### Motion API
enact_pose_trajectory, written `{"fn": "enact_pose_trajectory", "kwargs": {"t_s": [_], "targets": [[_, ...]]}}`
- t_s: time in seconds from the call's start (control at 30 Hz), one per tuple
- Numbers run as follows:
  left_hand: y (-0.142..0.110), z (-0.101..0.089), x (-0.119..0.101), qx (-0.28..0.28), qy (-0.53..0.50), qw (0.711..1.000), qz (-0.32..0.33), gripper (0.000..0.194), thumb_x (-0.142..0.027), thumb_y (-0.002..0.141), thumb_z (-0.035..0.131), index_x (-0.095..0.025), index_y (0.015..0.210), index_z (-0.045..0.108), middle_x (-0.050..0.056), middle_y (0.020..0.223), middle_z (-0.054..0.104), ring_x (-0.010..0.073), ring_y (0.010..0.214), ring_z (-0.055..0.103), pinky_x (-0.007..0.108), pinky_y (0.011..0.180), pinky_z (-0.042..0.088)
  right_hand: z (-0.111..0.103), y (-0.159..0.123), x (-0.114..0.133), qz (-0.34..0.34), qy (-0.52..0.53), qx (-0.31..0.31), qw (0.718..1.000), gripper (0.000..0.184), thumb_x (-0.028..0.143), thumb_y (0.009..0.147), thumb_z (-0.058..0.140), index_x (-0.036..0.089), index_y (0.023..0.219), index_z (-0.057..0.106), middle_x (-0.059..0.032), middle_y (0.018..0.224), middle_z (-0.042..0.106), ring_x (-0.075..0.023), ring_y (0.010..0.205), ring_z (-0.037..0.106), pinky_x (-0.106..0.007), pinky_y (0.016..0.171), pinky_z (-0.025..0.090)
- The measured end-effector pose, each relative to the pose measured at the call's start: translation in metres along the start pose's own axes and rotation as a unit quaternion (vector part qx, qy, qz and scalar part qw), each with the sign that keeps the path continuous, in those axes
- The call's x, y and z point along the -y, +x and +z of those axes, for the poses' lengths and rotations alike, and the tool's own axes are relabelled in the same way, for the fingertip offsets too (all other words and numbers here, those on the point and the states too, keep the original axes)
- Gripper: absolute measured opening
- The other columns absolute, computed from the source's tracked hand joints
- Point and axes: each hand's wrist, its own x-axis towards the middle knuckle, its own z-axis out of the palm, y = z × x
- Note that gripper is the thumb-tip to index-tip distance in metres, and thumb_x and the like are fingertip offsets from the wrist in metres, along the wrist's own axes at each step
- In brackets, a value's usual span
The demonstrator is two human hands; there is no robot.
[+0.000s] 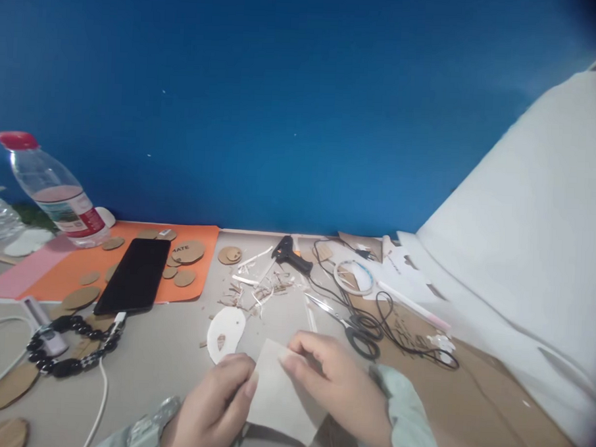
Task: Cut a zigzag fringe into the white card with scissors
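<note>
A small white sheet of paper [283, 404] is held up between my two hands near the front of the table. My left hand [216, 401] pinches its left edge between thumb and bent fingers. At the upper right edge, the thumb and forefinger of my right hand [337, 387] close on the sheet. Just beyond my left hand lies a white oval piece [228, 329] with a small brown mark. Past my right hand rest black-handled scissors [357, 331], their blades pointing away to the left.
A black glue gun [291, 255] lies at the back among paper scraps [260, 291] and looping black cable. A black phone [135, 276] and cardboard discs sit on orange paper [208, 242]. At left are a bottle [66, 200] and a bead bracelet [67, 368]; brown cardboard [468, 396] covers the right.
</note>
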Motion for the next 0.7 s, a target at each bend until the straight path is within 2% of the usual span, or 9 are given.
{"fn": "enact_pose_trajectory", "kwargs": {"t_s": [0.07, 0.1, 0.2, 0.27, 0.33, 0.43, 0.5, 0.6, 0.7], "targets": [[-0.0006, 0.0, 0.0006, 0.004, 0.011, 1.0, 0.0, 0.039, -0.034, 0.093, 0.034, -0.022, 0.062, 0.053, -0.001, 0.061, 0.057, 0.0136, 0.061, 0.055, 0.019, 0.063, 0.046, 0.0023, -0.0017, -0.0008, -0.002, 0.018, -0.027, 0.999, 0.035, 0.035, 0.097, 0.032, 0.02, 0.068, 0.047, 0.0044, 0.063, 0.048, -0.0131, 0.065, 0.049, -0.024, 0.061, 0.035], [-0.0009, 0.0, 0.0008, 0.007, 0.016, 1.0, 0.002, 0.039, -0.034, 0.093, 0.034, -0.022, 0.062, 0.053, -0.001, 0.061, 0.057, 0.0136, 0.061, 0.056, 0.019, 0.064, 0.046, 0.0032, -0.0025, -0.0013, -0.002, 0.039, -0.03, 0.999, 0.035, 0.036, 0.097, 0.031, 0.021, 0.07, 0.047, 0.0041, 0.065, 0.049, -0.0135, 0.067, 0.05, -0.024, 0.062, 0.036], [-0.0009, -0.0002, 0.0011, 0.014, 0.022, 1.0, 0.015, 0.038, -0.034, 0.093, 0.034, -0.022, 0.063, 0.053, 0.0, 0.063, 0.058, 0.0138, 0.063, 0.056, 0.019, 0.064, 0.047, 0.0055, -0.004, -0.0017, -0.007, 0.054, -0.005, 0.999, 0.023, 0.04, 0.087, 0.055, 0.021, 0.075, 0.049, 0.0052, 0.069, 0.051, -0.0131, 0.066, 0.049, -0.023, 0.059, 0.035], [-0.0006, -0.0004, 0.001, 0.018, 0.021, 0.999, 0.018, 0.038, -0.034, 0.093, 0.034, -0.022, 0.063, 0.053, 0.0, 0.063, 0.058, 0.0138, 0.063, 0.056, 0.019, 0.064, 0.047, 0.0065, -0.0041, -0.0013, -0.011, 0.028, 0.0, 1.0, 0.023, 0.036, 0.084, 0.059, 0.021, 0.073, 0.047, 0.0061, 0.067, 0.049, -0.0123, 0.063, 0.047, -0.023, 0.057, 0.034], [-0.0005, -0.0012, 0.0006, 0.02, 0.022, 1.0, 0.009, 0.038, -0.034, 0.093, 0.034, -0.022, 0.062, 0.053, 0.0, 0.063, 0.057, 0.0138, 0.063, 0.056, 0.019, 0.065, 0.047, 0.0065, -0.0035, -0.0006, -0.007, 0.024, -0.016, 1.0, 0.028, 0.035, 0.092, 0.047, 0.021, 0.068, 0.044, 0.006, 0.063, 0.044, -0.0121, 0.062, 0.046, -0.024, 0.059, 0.033], [-0.0006, -0.0028, -0.0005, 0.021, 0.016, 1.0, -0.01, 0.039, -0.036, 0.093, 0.034, -0.021, 0.062, 0.053, 0.0, 0.064, 0.057, 0.0142, 0.064, 0.056, 0.019, 0.065, 0.047, 0.0039, -0.0018, 0.0009, 0.021, 0.075, -0.037, 0.996, 0.037, 0.038, 0.097, 0.031, 0.02, 0.068, 0.045, 0.0045, 0.064, 0.046, -0.0132, 0.067, 0.05, -0.025, 0.065, 0.036], [-0.0007, -0.0033, -0.0012, 0.025, 0.005, 0.999, -0.02, 0.039, -0.037, 0.092, 0.035, -0.021, 0.062, 0.053, 0.001, 0.064, 0.057, 0.0144, 0.064, 0.057, 0.019, 0.065, 0.047, 0.0015, -0.0008, 0.002, 0.037, 0.12, -0.019, 0.992, 0.033, 0.042, 0.095, 0.035, 0.021, 0.073, 0.048, 0.0037, 0.068, 0.05, -0.014, 0.069, 0.051, -0.025, 0.065, 0.038], [-0.0008, -0.0031, -0.0012, 0.026, -0.024, 0.999, -0.034, 0.038, -0.039, 0.092, 0.037, -0.021, 0.063, 0.054, 0.0, 0.065, 0.058, 0.0144, 0.064, 0.057, 0.018, 0.065, 0.047, -0.0003, -0.0001, 0.0034, 0.038, 0.131, 0.019, 0.991, 0.023, 0.04, 0.084, 0.057, 0.02, 0.075, 0.05, 0.0042, 0.069, 0.051, -0.014, 0.067, 0.049, -0.024, 0.061, 0.037], [-0.0018, -0.0027, 0.0008, 0.03, -0.053, 0.997, -0.051, 0.038, -0.042, 0.091, 0.038, -0.021, 0.064, 0.055, 0.0, 0.063, 0.058, 0.0143, 0.063, 0.057, 0.018, 0.062, 0.048, -0.0001, 0.0001, 0.0046, 0.049, 0.106, -0.004, 0.993, 0.026, 0.037, 0.087, 0.052, 0.02, 0.066, 0.05, 0.0041, 0.064, 0.049, -0.0145, 0.065, 0.049, -0.025, 0.063, 0.037]]}}
